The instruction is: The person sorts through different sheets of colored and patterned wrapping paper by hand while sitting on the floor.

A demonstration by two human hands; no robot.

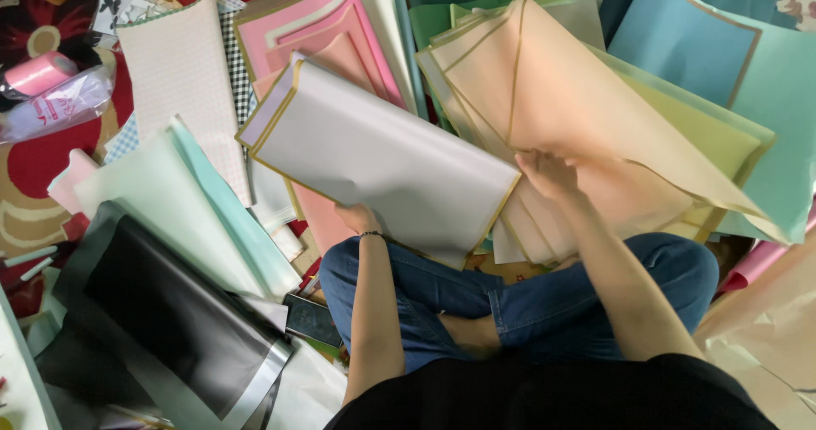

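Hidden and blurred parts

The left hand (357, 217) disappears under the grey sheet (382, 162); the right hand (548, 175) beside that sheet is motion-blurred.

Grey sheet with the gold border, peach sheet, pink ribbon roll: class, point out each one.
grey sheet (382, 162), head view, its flat middle.
peach sheet (586, 90), head view, upper flat face.
pink ribbon roll (38, 73), head view, its curved side.

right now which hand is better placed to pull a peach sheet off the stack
Right, probably. The right hand already lies flat on the peach sheets, while the left hand is under the edge of the grey gold-edged sheet, holding it up, so it looks occupied.
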